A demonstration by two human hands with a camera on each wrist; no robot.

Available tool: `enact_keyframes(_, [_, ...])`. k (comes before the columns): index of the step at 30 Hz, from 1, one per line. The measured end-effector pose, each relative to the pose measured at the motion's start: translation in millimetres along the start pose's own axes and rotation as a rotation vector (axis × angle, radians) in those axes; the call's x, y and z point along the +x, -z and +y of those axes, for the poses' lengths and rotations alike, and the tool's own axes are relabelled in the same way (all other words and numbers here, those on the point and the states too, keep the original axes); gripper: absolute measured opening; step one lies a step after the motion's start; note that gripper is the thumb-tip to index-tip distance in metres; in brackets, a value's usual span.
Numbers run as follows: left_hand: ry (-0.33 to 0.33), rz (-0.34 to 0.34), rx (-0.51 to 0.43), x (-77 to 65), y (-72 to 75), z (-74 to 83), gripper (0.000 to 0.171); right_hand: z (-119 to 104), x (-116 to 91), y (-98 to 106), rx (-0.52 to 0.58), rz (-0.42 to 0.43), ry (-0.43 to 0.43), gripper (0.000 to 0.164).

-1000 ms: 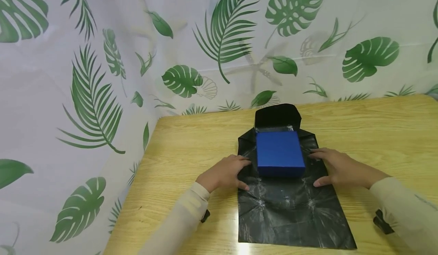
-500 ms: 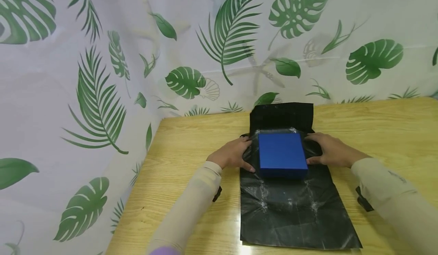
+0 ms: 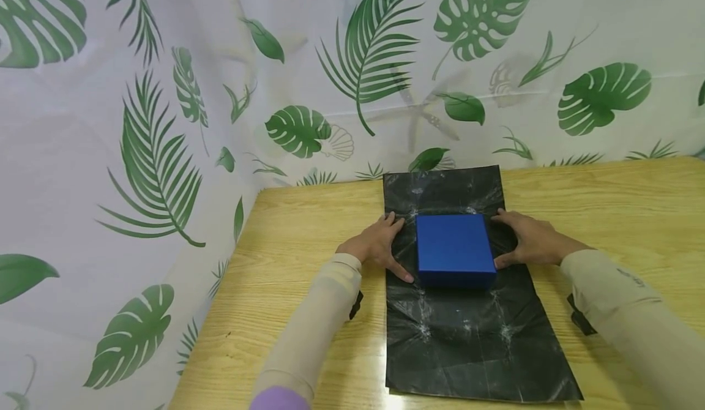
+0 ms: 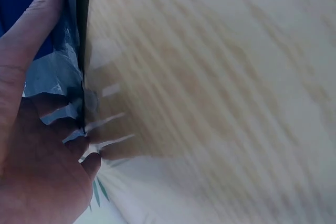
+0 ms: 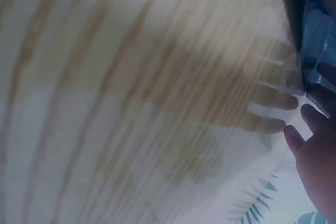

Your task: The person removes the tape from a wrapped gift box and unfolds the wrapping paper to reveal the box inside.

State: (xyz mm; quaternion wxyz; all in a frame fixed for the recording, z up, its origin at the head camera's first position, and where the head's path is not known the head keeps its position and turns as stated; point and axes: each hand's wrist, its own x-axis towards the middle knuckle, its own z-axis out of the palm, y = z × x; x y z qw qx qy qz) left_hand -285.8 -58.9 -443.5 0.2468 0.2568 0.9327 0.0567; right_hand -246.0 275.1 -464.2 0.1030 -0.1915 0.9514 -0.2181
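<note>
In the head view a flat blue box (image 3: 455, 243) sits on a creased black sheet (image 3: 479, 349) that lies spread over the table. At the box's left side my left hand (image 3: 374, 246), fingers spread, rests on the sheet's left edge. My right hand (image 3: 533, 238) mirrors it on the other side, thumb right at the box's lower right side and fingers extended over the sheet. From the left wrist view, the left hand (image 4: 42, 177) has its thumb over the sheet (image 4: 46, 74) beside the box. The right wrist view catches the right hand (image 5: 321, 166) at the sheet's border.
The wood-grain table (image 3: 297, 245) extends to both sides of the sheet. A white curtain (image 3: 220, 6) with green leaf prints hangs behind and to the left. Black wrist-worn pieces show under both sleeves, one by the left forearm (image 3: 308, 330).
The far end of the black sheet, raised and folded before, now lies flat behind the box. Both hands have moved forward and inward, closer to the box's sides.
</note>
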Motion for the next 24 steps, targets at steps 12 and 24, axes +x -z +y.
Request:
enact_keyframes(12, [0.062,-0.022,-0.043,1.0,1.5,4.0,0.136,5,5,-2,0.027,-0.025,-0.002,0.116])
enact_keyframes(24, [-0.098,0.251,-0.268,-11.9,11.4,-12.8,0.061,-8,-12,31,0.085,0.101,0.027,0.047])
